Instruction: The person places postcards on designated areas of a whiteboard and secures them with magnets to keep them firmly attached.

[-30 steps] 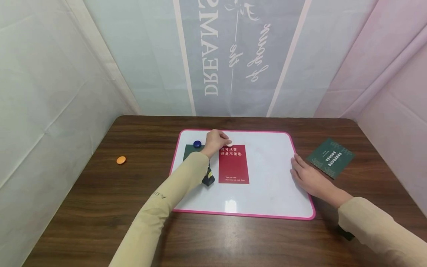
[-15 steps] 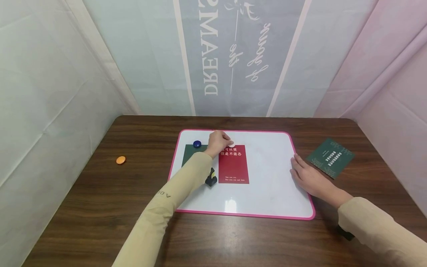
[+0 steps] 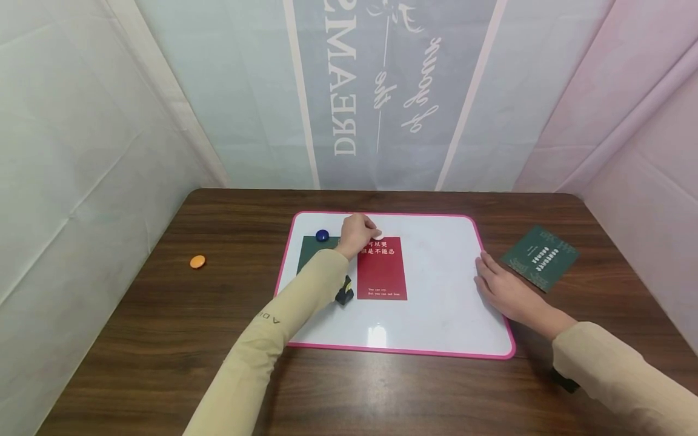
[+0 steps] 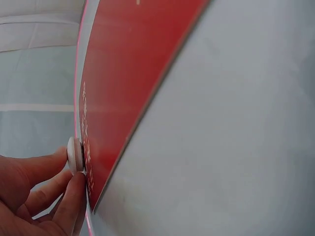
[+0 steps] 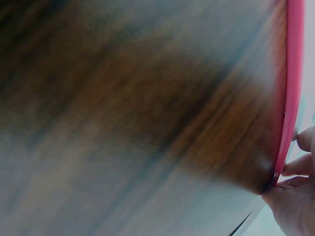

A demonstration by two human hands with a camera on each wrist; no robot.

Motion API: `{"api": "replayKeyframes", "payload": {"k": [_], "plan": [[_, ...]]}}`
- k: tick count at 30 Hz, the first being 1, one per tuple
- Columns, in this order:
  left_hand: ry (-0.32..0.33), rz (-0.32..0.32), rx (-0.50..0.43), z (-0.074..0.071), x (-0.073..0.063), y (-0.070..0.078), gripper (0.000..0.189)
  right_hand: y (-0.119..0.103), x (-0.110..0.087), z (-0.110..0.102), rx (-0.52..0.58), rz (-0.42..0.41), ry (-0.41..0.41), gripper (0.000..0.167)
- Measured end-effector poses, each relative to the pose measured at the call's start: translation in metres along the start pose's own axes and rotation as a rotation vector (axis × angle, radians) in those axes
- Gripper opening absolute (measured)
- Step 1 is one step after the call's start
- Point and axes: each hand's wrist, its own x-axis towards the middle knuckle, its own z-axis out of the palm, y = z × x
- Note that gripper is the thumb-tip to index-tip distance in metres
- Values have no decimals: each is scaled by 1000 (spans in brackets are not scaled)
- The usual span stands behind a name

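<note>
My left hand [image 3: 357, 233] pinches a round white magnet [image 4: 75, 155] between thumb and fingers at the top edge of a red card [image 3: 382, 272] with white lettering. That card lies on a whiteboard [image 3: 447, 284] with a pink frame. To its left is a dark green card [image 3: 311, 248], partly hidden by the left sleeve, with a blue magnet [image 3: 322, 235] at its top. My right hand [image 3: 504, 290] rests on the whiteboard's right edge, fingers extended. The right wrist view has those fingertips right at the pink rim [image 5: 290, 98].
An orange magnet [image 3: 197, 261] lies on the wooden table [image 3: 152, 327], left of the whiteboard. Off the board's right side, another green card [image 3: 541, 258] lies at an angle. Printed fabric [image 3: 262, 109] hangs behind the table.
My left hand and the white magnet have shifted slightly right along the red card's top edge, mostly in the first half second. My right hand stays where it was.
</note>
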Motion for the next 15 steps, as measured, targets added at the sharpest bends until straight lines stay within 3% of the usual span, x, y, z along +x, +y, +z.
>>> {"api": "replayKeyframes", "payload": {"k": [4,15], "plan": [[-11,42,61,-2,0,0,19,0,1,0,1,-6,2,64],[-66,237,313,-16,-2,-1,28,0,0,1,0,1,2,65]]}}
